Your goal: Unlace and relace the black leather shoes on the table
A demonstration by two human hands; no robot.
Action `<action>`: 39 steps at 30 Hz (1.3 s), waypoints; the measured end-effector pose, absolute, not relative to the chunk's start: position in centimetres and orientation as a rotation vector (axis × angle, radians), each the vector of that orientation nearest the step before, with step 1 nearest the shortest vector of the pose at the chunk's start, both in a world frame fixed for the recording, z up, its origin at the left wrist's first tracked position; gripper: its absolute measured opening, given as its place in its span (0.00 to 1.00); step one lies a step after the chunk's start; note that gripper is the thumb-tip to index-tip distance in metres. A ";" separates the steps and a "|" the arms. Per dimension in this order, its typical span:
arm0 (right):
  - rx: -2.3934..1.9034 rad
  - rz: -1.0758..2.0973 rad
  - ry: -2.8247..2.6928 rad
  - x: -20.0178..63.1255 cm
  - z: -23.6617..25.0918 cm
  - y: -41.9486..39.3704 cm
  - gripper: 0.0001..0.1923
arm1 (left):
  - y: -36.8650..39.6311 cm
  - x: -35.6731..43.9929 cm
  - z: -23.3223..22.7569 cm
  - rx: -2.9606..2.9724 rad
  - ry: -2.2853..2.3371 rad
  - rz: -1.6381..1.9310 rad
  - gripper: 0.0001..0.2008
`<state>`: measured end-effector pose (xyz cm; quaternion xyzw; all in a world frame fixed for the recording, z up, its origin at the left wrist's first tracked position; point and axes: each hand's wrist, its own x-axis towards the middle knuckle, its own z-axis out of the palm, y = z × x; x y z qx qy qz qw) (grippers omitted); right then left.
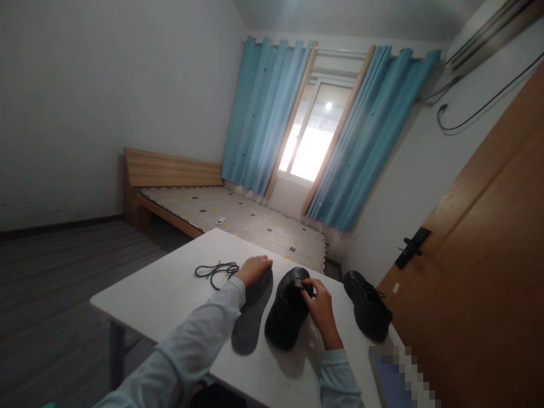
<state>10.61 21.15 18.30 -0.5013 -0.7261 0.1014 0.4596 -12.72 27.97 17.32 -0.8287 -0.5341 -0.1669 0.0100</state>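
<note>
A black shoe (285,317) lies on the white table (170,289) in front of me. My right hand (319,309) grips the heel opening of this shoe. A dark grey insole (251,317) lies flat to the left of the shoe. My left hand (254,268) rests on the far end of the insole, fingers curled over it. A loose black shoelace (216,270) lies just left of that hand. A second black shoe (368,306), laced, stands at the table's right edge.
A blurred blue-and-white object (397,377) sits at the near right corner of the table. A wooden door (480,272) with a black handle is close on the right. A bed (238,218) stands beyond the table under blue curtains (272,113).
</note>
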 end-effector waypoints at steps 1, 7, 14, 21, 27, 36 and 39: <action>-1.229 0.244 -1.786 10.6 18.3 21.2 0.09 | 27.9 -13.0 17.5 -2.605 -1.689 -0.551 0.13; -1.216 0.229 -1.807 10.9 18.1 21.4 0.08 | 27.9 -14.2 18.4 -2.815 -1.698 -0.763 0.13; -1.210 0.246 -1.797 11.0 18.1 21.5 0.08 | 27.0 -14.5 20.4 -2.997 -1.510 -1.321 0.12; -1.212 0.253 -1.783 11.0 18.4 21.2 0.08 | 25.8 -13.7 22.8 -3.187 -1.310 -1.832 0.07; -1.210 0.273 -1.810 11.0 18.2 21.3 0.08 | 23.7 -11.5 25.6 -3.333 -1.088 -1.766 0.04; -1.155 0.298 -1.852 10.7 19.2 20.4 0.10 | 20.5 -7.9 28.0 -3.362 -0.884 -1.227 0.09; -1.124 0.348 -1.847 10.7 19.6 20.2 0.11 | 20.4 -6.9 27.2 -3.302 -0.844 -1.071 0.10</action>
